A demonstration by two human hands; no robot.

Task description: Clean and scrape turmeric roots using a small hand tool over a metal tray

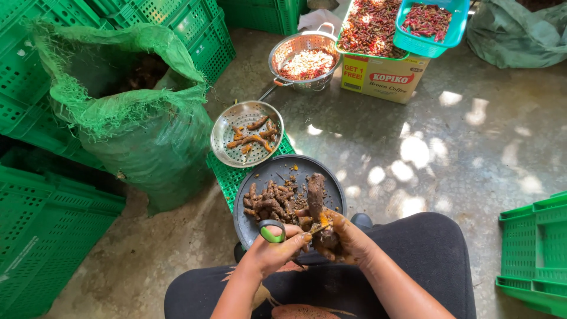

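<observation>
Left hand (273, 251) gripping green-handled peeler (271, 231), right hand (342, 239) clutching turmeric root (325, 236), above dark tray (277, 171)

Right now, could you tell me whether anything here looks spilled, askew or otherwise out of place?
Little stands out. The perforated metal dish of peeled orange roots sits half off the edge of a green crate, overhanging the floor. Crumbs of peel lie scattered on the dark round tray, none beyond it.

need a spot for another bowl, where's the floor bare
Bare floor lies right of the dark tray, between the cardboard box and the right-hand crate. Crowded on the left: green sack, sieve plate, colander.
</observation>
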